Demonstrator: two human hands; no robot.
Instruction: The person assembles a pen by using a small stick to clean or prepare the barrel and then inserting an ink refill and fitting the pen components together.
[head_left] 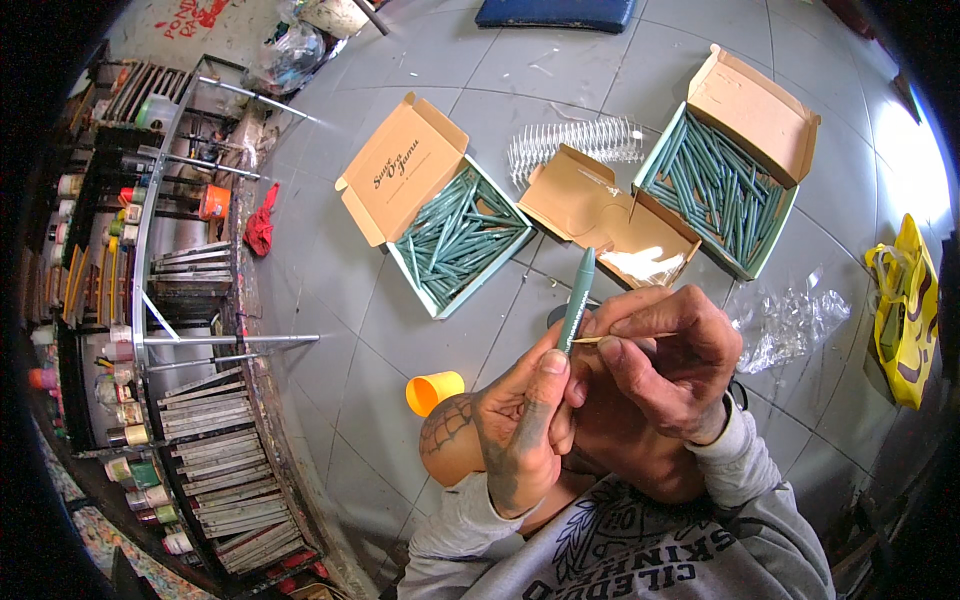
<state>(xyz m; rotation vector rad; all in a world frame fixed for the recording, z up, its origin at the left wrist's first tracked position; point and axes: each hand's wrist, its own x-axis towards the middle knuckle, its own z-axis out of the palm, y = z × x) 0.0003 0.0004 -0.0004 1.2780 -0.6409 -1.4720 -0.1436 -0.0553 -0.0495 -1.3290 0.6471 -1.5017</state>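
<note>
Left hand [525, 415] is curling closed round a tapered green tube [579, 295], right hand [680, 360] is pinching a thin pick [591, 340] at its side; I'd be keeping pressure light.

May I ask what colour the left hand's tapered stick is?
The stick is teal green, clearest in head view.

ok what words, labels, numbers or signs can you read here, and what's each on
I won't copy the wording.
Left box lid: dark lettering, readable.
Sweatshirt: dark lettering, partly folded away.
Pale surface, top left: red lettering, partly readable.
Pen: print too small to read.
Yellow bag: dark marks, too creased to read.
Jars: labels too small.
</note>
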